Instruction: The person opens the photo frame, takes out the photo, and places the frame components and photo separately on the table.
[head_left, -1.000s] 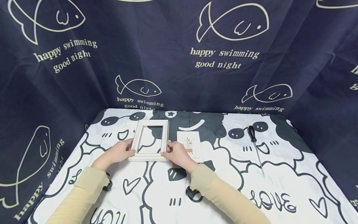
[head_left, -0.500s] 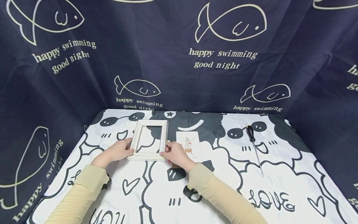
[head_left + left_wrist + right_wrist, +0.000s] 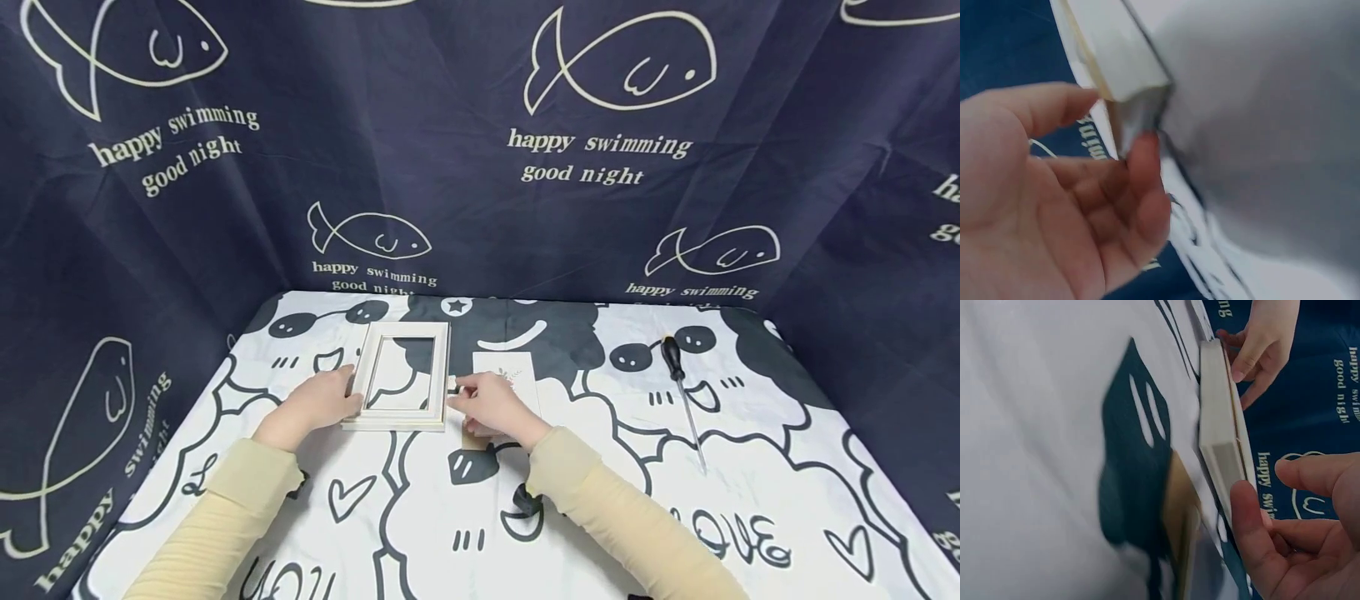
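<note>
The white picture frame (image 3: pixel 441 367), an open rectangle with no picture in it, lies on the patterned cloth. My left hand (image 3: pixel 318 400) holds its left side near the lower corner; in the left wrist view, the thumb and fingers pinch the frame's end (image 3: pixel 1116 50). My right hand (image 3: pixel 495 404) is just off the frame's right side, thumb and fingers spread apart. In the right wrist view its fingertips (image 3: pixel 1244 494) are right beside the frame's edge. Under that hand in the head view is a white card (image 3: pixel 517 367) with a printed plant, partly hidden.
A brown piece (image 3: pixel 472 440) shows below the card's lower left. On the right lies a screwdriver (image 3: pixel 673 358) with a black handle and long metal shaft. Dark blue fish-print curtains (image 3: pixel 480 183) stand at the back and on both sides.
My right hand has let go of the frame's lower right corner and moved right, over the card. The left hand stays at the frame's left side; the frame is almost unmoved.
</note>
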`<move>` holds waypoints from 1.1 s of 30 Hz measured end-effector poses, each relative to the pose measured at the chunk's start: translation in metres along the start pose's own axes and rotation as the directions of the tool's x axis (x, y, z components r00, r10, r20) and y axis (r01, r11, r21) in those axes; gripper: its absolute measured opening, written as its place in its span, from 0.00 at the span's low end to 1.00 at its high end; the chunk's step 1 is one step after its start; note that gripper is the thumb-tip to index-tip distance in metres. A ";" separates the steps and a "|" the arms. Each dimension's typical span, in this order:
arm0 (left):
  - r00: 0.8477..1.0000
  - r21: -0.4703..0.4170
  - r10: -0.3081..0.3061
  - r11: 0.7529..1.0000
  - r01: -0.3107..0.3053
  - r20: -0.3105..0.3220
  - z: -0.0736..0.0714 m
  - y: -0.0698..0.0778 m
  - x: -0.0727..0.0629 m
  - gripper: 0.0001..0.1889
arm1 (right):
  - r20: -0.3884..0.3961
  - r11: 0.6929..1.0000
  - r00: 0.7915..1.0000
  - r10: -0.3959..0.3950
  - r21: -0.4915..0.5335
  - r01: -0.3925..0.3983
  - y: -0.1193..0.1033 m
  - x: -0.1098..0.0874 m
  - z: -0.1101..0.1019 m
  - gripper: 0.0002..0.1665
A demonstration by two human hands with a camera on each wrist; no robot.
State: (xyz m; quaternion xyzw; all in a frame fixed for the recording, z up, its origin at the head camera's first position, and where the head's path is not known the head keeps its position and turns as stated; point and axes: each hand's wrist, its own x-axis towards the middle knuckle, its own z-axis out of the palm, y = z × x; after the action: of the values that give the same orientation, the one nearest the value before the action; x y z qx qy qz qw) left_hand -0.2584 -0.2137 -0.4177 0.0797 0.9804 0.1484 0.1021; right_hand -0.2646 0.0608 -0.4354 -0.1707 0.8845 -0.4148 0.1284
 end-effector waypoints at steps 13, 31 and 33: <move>0.986 0.064 0.022 0.998 -0.012 -0.165 -0.008 0.062 -0.006 0.21 | -0.011 0.995 0.997 0.073 -0.066 -0.074 0.007 -0.013 -0.045 0.21; 0.988 -0.157 0.119 0.979 -0.134 -0.096 0.016 0.133 0.024 0.21 | -0.094 0.982 0.986 0.136 -0.120 -0.147 0.039 -0.024 -0.092 0.16; 0.989 -0.168 0.123 0.976 -0.136 -0.082 0.019 0.138 0.028 0.22 | -0.096 0.978 0.985 0.144 -0.135 -0.156 0.041 -0.024 -0.095 0.15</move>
State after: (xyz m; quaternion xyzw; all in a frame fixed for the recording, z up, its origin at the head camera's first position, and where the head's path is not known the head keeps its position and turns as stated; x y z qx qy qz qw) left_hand -0.2644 -0.0735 -0.3980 0.1289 0.9595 0.2422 0.0636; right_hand -0.2856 0.1612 -0.4062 -0.0945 0.9269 -0.3466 0.1089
